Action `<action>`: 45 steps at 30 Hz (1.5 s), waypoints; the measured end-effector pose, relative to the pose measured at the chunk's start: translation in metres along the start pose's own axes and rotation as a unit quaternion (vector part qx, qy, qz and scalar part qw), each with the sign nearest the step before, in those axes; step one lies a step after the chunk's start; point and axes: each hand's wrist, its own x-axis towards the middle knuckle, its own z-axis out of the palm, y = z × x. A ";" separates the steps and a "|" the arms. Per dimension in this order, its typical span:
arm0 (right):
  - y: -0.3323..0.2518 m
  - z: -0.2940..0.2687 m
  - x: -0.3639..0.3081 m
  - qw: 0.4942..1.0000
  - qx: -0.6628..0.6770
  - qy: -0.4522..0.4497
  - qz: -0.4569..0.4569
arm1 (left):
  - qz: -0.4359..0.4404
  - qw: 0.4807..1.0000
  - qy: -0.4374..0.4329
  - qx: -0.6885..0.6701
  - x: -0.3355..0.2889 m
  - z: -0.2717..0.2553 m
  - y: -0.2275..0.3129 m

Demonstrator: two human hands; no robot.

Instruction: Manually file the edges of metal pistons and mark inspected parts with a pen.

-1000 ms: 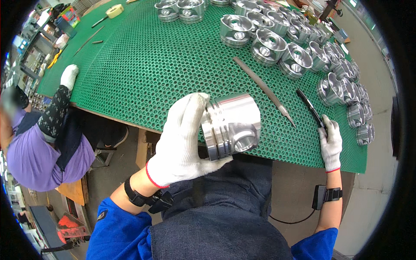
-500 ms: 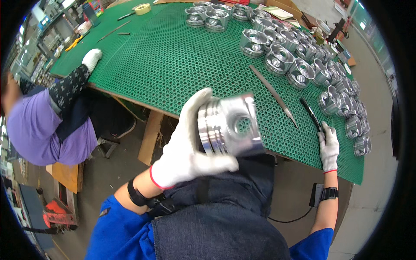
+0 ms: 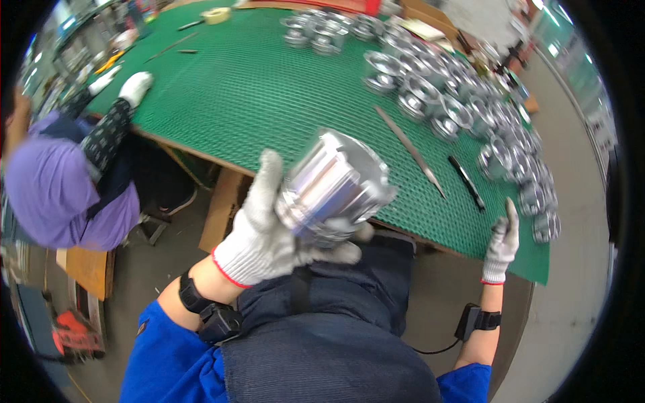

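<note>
The left hand [image 3: 259,243], in a white knit glove with a red cuff, is spread around a metal piston [image 3: 332,191], which sits against the palm, one digit rising along its left side and others reaching beneath it. The piston is tilted, its hollow end toward the upper right (motion blur hides its finer detail), and in this view it overlaps the near edge of the green tabletop [image 3: 248,87]. It is well apart from the right hand [image 3: 502,245], which is to its right, near the tabletop's near right corner. That hand, gloved alike, has its index finger extended and the others loosely bent, with nothing visible in its grasp. Just beyond its fingers lies a black pen [image 3: 466,183], apart from the glove; a slim metal file [image 3: 411,152] lies on the tabletop between the pen and the held piston. More pistons [image 3: 418,96] stand in a crowded band from the far edge down along the right edge. At the tabletop's left end, a co-worker's gloved hand [image 3: 136,88] rests by the near edge.
</note>
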 end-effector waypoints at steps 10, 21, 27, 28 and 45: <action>-0.156 0.061 -0.023 0.827 0.296 -0.397 0.266 | 0.263 0.665 -0.170 0.678 0.073 -0.069 0.016; -0.165 0.101 0.022 0.797 0.291 -0.460 0.262 | 0.236 0.710 -0.140 0.649 0.065 -0.074 0.007; -0.161 0.101 0.019 0.918 0.162 -0.362 -0.024 | 0.246 0.698 -0.106 0.664 0.081 -0.068 0.009; -0.162 0.101 0.021 0.926 0.142 -0.346 -0.057 | 0.241 0.707 -0.105 0.656 0.082 -0.073 0.009; -0.139 0.071 0.023 0.689 0.442 -0.419 0.393 | 0.126 0.889 0.068 0.436 0.089 -0.034 0.001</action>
